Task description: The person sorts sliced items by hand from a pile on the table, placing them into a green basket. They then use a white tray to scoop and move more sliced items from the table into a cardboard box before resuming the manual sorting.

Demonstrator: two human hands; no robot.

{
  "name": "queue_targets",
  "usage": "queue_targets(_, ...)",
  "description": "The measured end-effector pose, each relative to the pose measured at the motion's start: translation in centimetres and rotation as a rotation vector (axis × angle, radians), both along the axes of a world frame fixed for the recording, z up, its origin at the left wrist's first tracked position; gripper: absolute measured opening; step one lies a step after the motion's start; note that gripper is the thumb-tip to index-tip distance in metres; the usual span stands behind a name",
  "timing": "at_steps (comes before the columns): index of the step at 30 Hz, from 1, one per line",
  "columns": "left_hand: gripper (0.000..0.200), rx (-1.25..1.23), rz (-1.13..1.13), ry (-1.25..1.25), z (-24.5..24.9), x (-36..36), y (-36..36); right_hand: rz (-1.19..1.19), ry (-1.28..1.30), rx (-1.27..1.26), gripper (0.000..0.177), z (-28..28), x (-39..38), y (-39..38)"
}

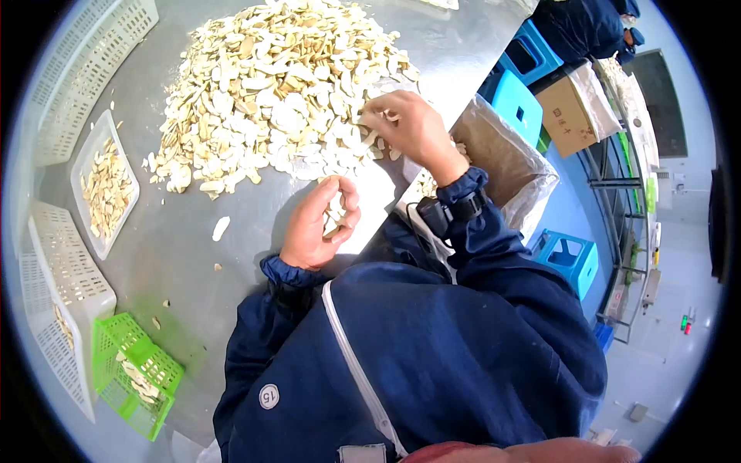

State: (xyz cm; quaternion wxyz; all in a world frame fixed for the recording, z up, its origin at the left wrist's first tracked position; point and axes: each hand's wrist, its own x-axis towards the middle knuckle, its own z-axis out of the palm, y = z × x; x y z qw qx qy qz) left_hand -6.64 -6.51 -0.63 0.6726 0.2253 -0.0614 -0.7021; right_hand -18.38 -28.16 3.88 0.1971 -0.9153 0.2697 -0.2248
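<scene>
A large heap of pale, dried-looking slices (270, 85) lies on the metal table (193, 282). My left hand (320, 224) is just below the heap's near edge, its fingers curled around a few pale slices (333, 214). At the heap's right side, my right hand (417, 131) has thumb and fingers bent together, with a bit of a pale slice showing between them. The exact kind of slice cannot be made out. One loose slice (221, 228) lies apart on the table, left of my left hand.
To the left stand a white tray (102, 245) of smaller pieces, white perforated baskets (81, 270) and a green basket (158, 359) holding some slices. A lined bin (502, 147), blue stools (567, 258) and a cardboard box (570, 112) are at right. Another person (579, 27) is beyond.
</scene>
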Motion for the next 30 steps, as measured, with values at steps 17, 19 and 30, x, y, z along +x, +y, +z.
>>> queue_targets(17,0.039,0.015,-0.002,0.045,-0.6,-0.1,-0.1,0.148,0.135,0.339,0.017,0.3,-5.7,2.1)
queue_targets(19,0.033,-0.007,-0.007,0.059,-0.8,0.0,0.1,-0.026,0.141,0.157,0.016,-0.2,-5.9,1.5)
queue_targets(30,0.026,0.034,0.017,-0.007,0.7,-0.1,0.0,0.024,0.025,0.01,0.022,-0.8,-2.0,1.8)
